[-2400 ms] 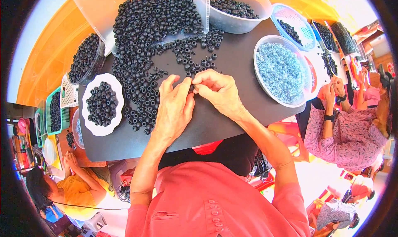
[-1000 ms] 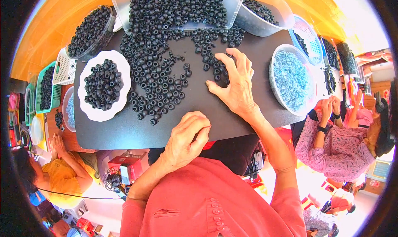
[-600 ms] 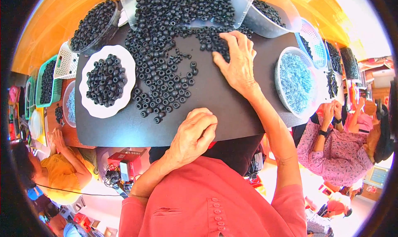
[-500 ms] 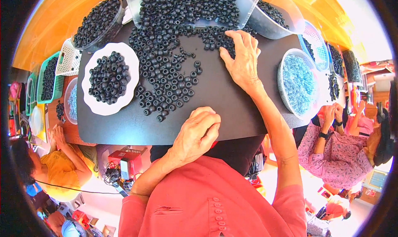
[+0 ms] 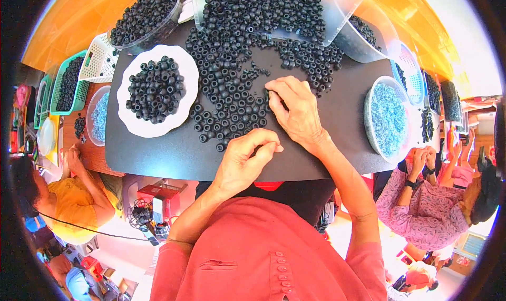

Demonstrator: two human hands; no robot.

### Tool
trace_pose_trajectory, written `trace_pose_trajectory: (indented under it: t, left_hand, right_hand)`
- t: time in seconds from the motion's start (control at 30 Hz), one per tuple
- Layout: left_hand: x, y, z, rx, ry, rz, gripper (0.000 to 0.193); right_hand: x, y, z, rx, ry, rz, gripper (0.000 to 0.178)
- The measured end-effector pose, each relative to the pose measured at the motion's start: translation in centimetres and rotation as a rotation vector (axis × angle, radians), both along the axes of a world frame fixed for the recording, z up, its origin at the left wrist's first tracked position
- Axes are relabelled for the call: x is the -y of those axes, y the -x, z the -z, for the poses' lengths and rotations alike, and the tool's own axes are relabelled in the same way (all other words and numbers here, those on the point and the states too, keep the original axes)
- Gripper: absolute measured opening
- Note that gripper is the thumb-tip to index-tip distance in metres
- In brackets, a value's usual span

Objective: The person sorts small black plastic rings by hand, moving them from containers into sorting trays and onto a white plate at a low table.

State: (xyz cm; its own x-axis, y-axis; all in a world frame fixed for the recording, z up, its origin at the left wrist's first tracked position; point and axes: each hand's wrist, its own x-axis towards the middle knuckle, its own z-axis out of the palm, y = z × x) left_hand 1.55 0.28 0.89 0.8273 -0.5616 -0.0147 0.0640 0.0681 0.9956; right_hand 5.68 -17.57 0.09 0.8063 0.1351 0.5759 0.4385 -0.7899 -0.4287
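Loose black round beads (image 5: 232, 108), each with a hole, lie over the dark tabletop (image 5: 153, 153) in front of me. My right hand (image 5: 299, 111) is over the right edge of this spread, its thumb and forefinger tips drawn together at a black bead (image 5: 269, 93). Just below the beads, my left hand (image 5: 241, 161) is closed with thumb against fingers; whatever it holds is hidden. The hands are close together but apart. To their left, a white wavy-rimmed plate (image 5: 126, 98) carries a heap of black beads (image 5: 157, 87).
At the far side a clear bin (image 5: 341, 19) spills black beads onto the table. Bowls of black beads (image 5: 145, 19) and of pale blue bits (image 5: 387, 119) flank it. Green (image 5: 79, 98) and white baskets (image 5: 100, 64) stand left. People sit at both sides, in yellow (image 5: 79, 206) and patterned pink (image 5: 421, 211).
My right hand has come back from the beads by the bin toward my left hand, its fingers drawing in. The left hand stays closed near the same spot. The whole view has shifted slightly.
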Motion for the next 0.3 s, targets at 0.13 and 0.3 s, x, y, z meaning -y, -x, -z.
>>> trace_pose_trajectory:
  t: [0.13, 0.3]
  left_hand:
    - [-0.5, -0.1, 0.4, 0.003, 0.042, -0.044, 0.010]
    - [-1.2, -0.6, 0.1, -0.067, 0.021, -0.057, 0.016]
  right_hand:
    - [-1.4, 1.0, -0.3, -0.062, -0.036, 0.019, 0.020]
    - [-2.7, 0.8, -0.1, -0.170, 0.035, 0.064, 0.022]
